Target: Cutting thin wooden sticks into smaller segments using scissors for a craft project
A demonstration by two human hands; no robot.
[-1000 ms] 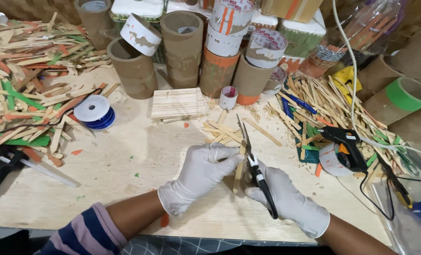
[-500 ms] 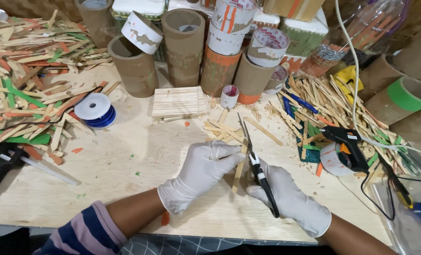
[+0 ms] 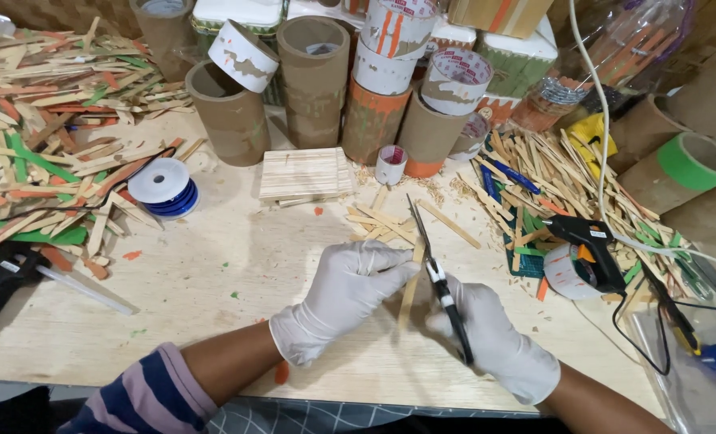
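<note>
Head view: both hands in white gloves over the wooden tabletop (image 3: 213,281). Left hand (image 3: 346,293) closed narrow, pinching a plain wooden stick (image 3: 410,289) that stands nearly upright on the table. Right hand (image 3: 495,341) wrapped around black-handled scissors (image 3: 438,277), blades pointing away, tips parted only a little, running just beside the stick's top end. Can't tell if the blades bite the stick yet.

Progress, judging by layout: a flat panel of joined sticks (image 3: 306,173) lies finished near the cardboard tubes (image 3: 314,80); short cut pieces (image 3: 386,221) and sawdust lie just past the scissors. Big piles of loose sticks (image 3: 45,161) left and right look untouched, so plenty remains. Black glue gun (image 3: 587,241) rests at right, blue-and-white spool (image 3: 163,186) at left.
</note>
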